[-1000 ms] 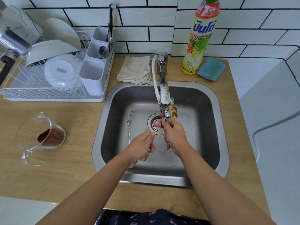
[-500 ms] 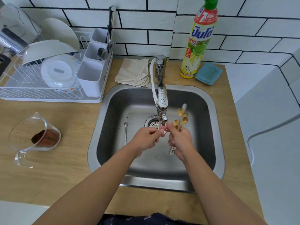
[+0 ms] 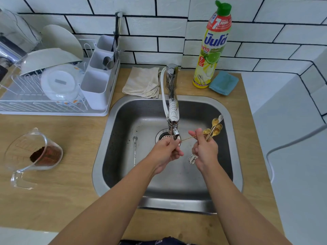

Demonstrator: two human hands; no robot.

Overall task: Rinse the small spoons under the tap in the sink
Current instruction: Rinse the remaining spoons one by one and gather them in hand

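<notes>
Holding spoons over the sink (image 3: 235, 156), both hands closed.

Right hand (image 3: 205, 151) is clamped on a bunch of gold spoons (image 3: 213, 129), handle ends poking out below the fist. Left hand (image 3: 166, 151) pinches one thin spoon (image 3: 188, 138) under the tap (image 3: 172, 110), its bowl hidden in the fingers. Can't make out any water. Another spoon (image 3: 134, 149) lies left of the hands.

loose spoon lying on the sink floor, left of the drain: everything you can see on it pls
The loose spoon is a thin, silver-coloured metal piece with a long, narrow handle. It lies flat on the floor of the steel sink, left of the drain, its length running from the far side toward the near side. The far end is a little wider and looks ornamented; details are too small to read. Neither hand touches it, and it lies clear of the tap.
</notes>
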